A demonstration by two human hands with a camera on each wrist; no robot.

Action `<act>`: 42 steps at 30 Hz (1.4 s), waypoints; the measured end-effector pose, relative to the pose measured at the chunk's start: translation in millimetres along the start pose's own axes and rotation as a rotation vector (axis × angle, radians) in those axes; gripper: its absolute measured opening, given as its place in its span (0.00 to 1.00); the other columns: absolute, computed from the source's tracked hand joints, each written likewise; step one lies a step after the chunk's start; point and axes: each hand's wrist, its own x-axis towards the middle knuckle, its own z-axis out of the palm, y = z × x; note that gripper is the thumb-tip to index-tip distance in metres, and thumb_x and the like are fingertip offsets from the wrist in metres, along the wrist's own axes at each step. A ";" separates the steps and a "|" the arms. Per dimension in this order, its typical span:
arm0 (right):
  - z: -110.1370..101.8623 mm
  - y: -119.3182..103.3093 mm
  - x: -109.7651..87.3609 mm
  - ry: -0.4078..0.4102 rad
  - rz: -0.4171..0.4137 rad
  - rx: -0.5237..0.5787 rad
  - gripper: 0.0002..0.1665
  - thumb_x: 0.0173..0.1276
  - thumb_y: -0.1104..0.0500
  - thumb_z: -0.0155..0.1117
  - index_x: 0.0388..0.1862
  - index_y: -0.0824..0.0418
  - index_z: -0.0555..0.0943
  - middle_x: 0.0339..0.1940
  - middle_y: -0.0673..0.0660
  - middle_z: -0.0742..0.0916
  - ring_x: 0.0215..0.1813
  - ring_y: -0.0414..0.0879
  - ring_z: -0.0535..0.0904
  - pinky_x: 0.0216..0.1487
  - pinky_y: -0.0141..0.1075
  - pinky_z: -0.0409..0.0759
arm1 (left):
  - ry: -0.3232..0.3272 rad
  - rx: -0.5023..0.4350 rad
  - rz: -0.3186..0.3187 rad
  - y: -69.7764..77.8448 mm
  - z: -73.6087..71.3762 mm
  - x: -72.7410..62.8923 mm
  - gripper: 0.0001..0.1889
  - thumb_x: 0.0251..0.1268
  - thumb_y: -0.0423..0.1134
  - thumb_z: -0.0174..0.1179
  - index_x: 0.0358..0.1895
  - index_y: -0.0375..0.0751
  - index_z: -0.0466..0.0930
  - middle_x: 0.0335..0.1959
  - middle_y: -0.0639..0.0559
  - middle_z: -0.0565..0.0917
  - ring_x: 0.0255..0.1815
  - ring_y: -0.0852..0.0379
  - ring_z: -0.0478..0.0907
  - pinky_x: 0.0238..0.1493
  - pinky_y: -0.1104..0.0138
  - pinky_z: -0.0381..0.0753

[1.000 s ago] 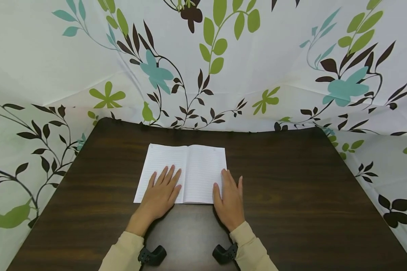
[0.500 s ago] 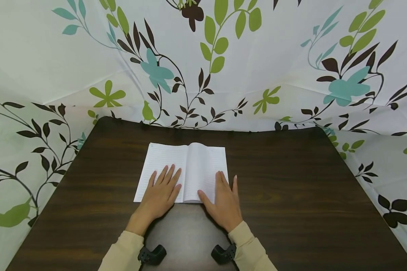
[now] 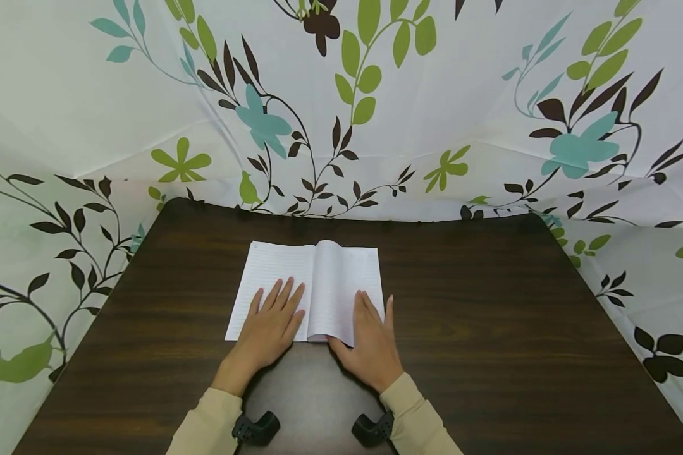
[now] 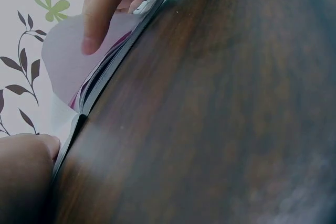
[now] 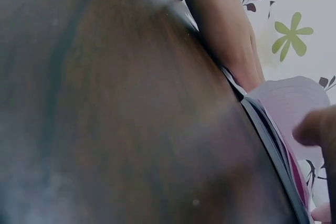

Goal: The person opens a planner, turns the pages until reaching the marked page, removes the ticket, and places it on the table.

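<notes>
An open lined notebook (image 3: 273, 259) lies on the dark wooden table. My left hand (image 3: 270, 322) rests flat on its left page, fingers spread. On the other side, my right hand (image 3: 375, 344) presses the right page (image 3: 329, 278) with fairly straight fingers, the thumb near the page's lower edge. That page bulges upward beside the spine. In the left wrist view, the raised page (image 4: 60, 61) arches over the stacked sheets, with the right thumb (image 4: 97, 30) against it. The right wrist view shows the same arched page (image 5: 289, 100) and a pinkish edge beneath it.
The wooden table (image 3: 478, 316) extends widely on both sides of the notebook. A white cloth (image 3: 449, 126) printed with leaves and flowers hangs behind it. Both wrists carry black camera mounts (image 3: 256, 430), below the beige sleeves (image 3: 205, 420).
My right hand has slid left from the notebook's right edge, pushing the right page, which has risen into a bulge near the spine. My left hand has stayed in place.
</notes>
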 end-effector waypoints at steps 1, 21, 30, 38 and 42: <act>-0.6 0.9 -1.3 0.008 -0.003 0.005 0.53 0.63 0.42 0.73 0.72 0.80 0.69 0.70 0.72 0.77 0.75 0.59 0.72 0.76 0.72 0.46 | 0.000 -0.001 -0.001 0.0 0.1 -0.2 0.30 0.84 0.50 0.45 0.81 0.41 0.60 0.82 0.39 0.58 0.84 0.39 0.50 0.79 0.37 0.42; -2.8 -15.8 4.9 0.264 0.297 0.432 0.30 0.79 0.63 0.56 0.76 0.72 0.67 0.74 0.67 0.76 0.78 0.60 0.68 0.77 0.71 0.42 | -0.007 0.008 0.010 -2.4 -1.0 0.3 0.30 0.83 0.48 0.47 0.81 0.39 0.61 0.82 0.39 0.59 0.83 0.38 0.51 0.79 0.37 0.43; 9.8 -35.0 16.0 0.171 0.115 0.479 0.28 0.78 0.65 0.52 0.75 0.65 0.69 0.74 0.61 0.76 0.80 0.55 0.64 0.78 0.67 0.50 | 0.005 -0.048 0.039 -4.9 3.0 -1.6 0.29 0.82 0.47 0.51 0.78 0.37 0.66 0.79 0.37 0.64 0.81 0.38 0.57 0.78 0.38 0.49; 17.1 -43.5 14.8 -0.001 0.002 0.384 0.27 0.80 0.50 0.54 0.72 0.59 0.78 0.79 0.71 0.68 0.81 0.67 0.58 0.76 0.70 0.50 | 0.463 -0.339 -0.115 -19.0 -33.2 1.2 0.21 0.84 0.41 0.48 0.66 0.30 0.78 0.66 0.35 0.80 0.68 0.35 0.75 0.68 0.41 0.70; 15.3 -47.2 15.3 -0.106 0.001 0.343 0.29 0.81 0.42 0.52 0.75 0.49 0.77 0.81 0.70 0.65 0.84 0.62 0.53 0.78 0.68 0.43 | 0.782 -0.467 -0.179 -15.4 -51.7 -1.0 0.23 0.85 0.40 0.44 0.75 0.35 0.69 0.76 0.39 0.70 0.76 0.39 0.65 0.75 0.41 0.60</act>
